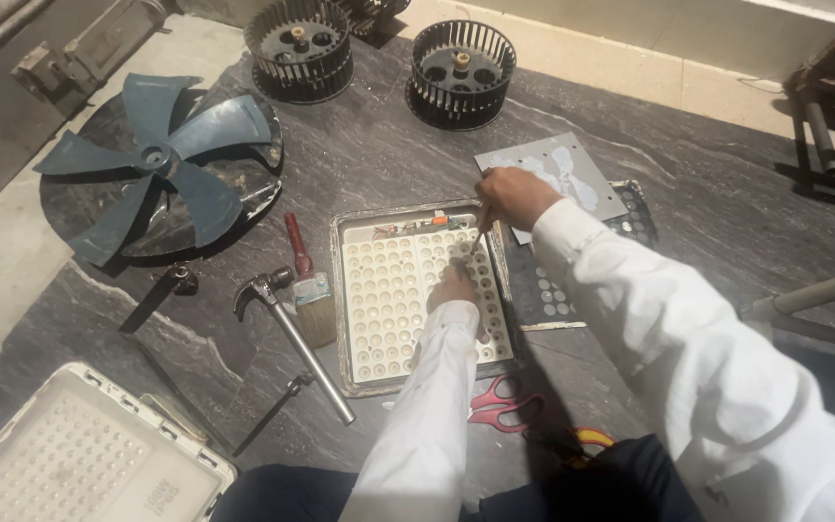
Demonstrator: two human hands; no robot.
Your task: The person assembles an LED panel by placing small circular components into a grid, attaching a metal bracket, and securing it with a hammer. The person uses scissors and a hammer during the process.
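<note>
Head view, left to right. A white rectangular lamp housing with a dimpled lens sheet (79,454) is cut off by the lower left edge; above it one teal four-bladed plastic fan (157,159) lies on a dark round disc (253,188) that it largely hides; a dark-handled tool (158,295) beside it is too dim to identify; one steel claw hammer (292,338), one red-handled flat paintbrush (309,285) and one thin dark rod (273,416) lie just left of the shallow grey metal tray (340,290). The tray holds one cream panel of many round lens cups (388,300), with small wiring parts at its upper rim, hard to make out. The left hand (453,287) rests fingers-down on the panel, its grip hidden; the right hand (514,196) is closed around a thin tool (477,237) whose tip meets the panel. One pair of red-handled scissors (500,401) lies below the tray; two black cylindrical blower wheels (461,72) stand at the top; one grey square plate (553,174) overlaps a dark perforated sheet (630,227), partly hidden by the sleeve.
</note>
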